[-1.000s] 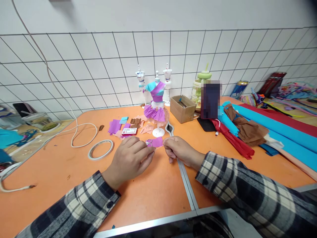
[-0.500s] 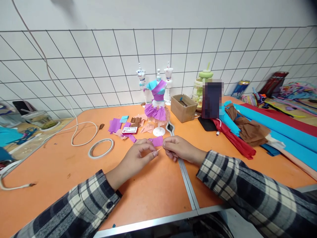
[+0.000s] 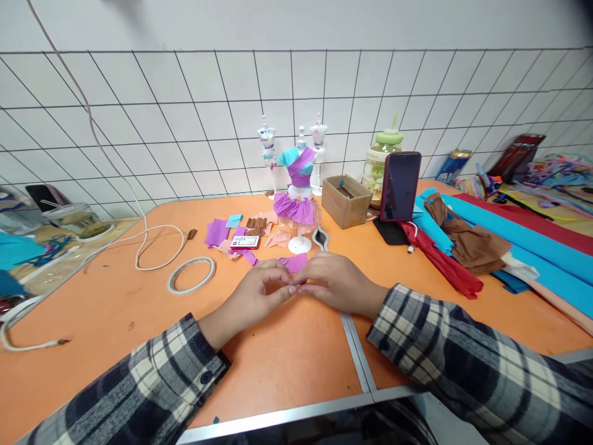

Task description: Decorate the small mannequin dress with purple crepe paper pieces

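Note:
My left hand (image 3: 259, 293) and my right hand (image 3: 333, 283) meet fingertip to fingertip low over the orange table (image 3: 115, 309), both pinched shut. What they pinch is too small to make out. Just behind the fingers lies a purple paper piece (image 3: 296, 262) with small scissors (image 3: 281, 261) beside it. Further back stands a small mannequin (image 3: 299, 185) dressed in purple and blue paper.
A tape roll (image 3: 191, 274) and a white cable (image 3: 152, 247) lie to the left. Paper scraps (image 3: 241, 232), a cardboard box (image 3: 345, 201), a propped phone (image 3: 399, 185), a green-lidded bottle (image 3: 380, 154) and rolls of blue, red and brown crepe paper (image 3: 486, 247) fill the back and right.
My hands have drawn together until the fingertips touch; they now cover more of the purple paper piece. The view shifted slightly.

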Motion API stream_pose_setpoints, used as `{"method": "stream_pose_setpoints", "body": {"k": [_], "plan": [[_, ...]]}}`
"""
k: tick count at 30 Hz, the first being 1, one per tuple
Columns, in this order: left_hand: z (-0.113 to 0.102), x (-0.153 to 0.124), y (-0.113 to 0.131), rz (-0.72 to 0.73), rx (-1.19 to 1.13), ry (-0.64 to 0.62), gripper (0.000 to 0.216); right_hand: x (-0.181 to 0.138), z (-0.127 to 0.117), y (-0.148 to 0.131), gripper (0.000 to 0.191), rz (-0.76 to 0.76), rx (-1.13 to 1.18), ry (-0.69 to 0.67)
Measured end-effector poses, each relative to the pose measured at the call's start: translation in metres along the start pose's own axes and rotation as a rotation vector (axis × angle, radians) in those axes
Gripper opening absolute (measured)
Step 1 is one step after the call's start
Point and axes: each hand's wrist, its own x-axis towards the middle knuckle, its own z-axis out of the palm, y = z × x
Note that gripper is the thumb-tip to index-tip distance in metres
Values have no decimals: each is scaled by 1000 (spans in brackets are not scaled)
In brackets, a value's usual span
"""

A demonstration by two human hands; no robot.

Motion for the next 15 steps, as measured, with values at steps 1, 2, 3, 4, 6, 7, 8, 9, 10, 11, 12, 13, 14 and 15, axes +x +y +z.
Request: {"method": "stream_pose_setpoints", "body": {"k": [1,2,3,4,6,7,8,9,10,11,12,13,14,15], "plan": [[-1,0,0,-4,-10,-9,15,0,0,0,12,10,-23,5],[-1,0,0,-16,-5,-14,15,0,-1,1,11,26,-47,17],[-2,1,-1,-34,19,-12,16,0,-3,3,11,56,-70,33],[-2,1,-3,-56,57,-5,16,1,-6,5,11,102,-92,52],[-2,2,-7,-95,140,17,17,1,-14,11,13,229,-139,75],[-3,2,-9,-105,174,27,18,1,-18,15,14,291,-163,58],[-3,2,-11,-104,198,34,18,1,-22,19,14,345,-192,19],[-3,2,-12,-92,214,38,17,0,-25,23,15,387,-218,-47],[-3,2,-13,-70,229,37,16,-1,-27,28,15,416,-237,-117],[-3,2,-14,-45,242,33,15,-1,-28,32,16,437,-252,-173],[-2,2,-14,-20,255,26,13,-2,-29,35,18,448,-267,-224],[-2,1,-13,1,266,19,12,-3,-29,37,19,451,-281,-260],[-2,1,-13,16,276,12,12,-3,-29,38,21,448,-297,-288],[-1,1,-12,23,283,8,12,-4,-28,39,22,439,-314,-312]]}}
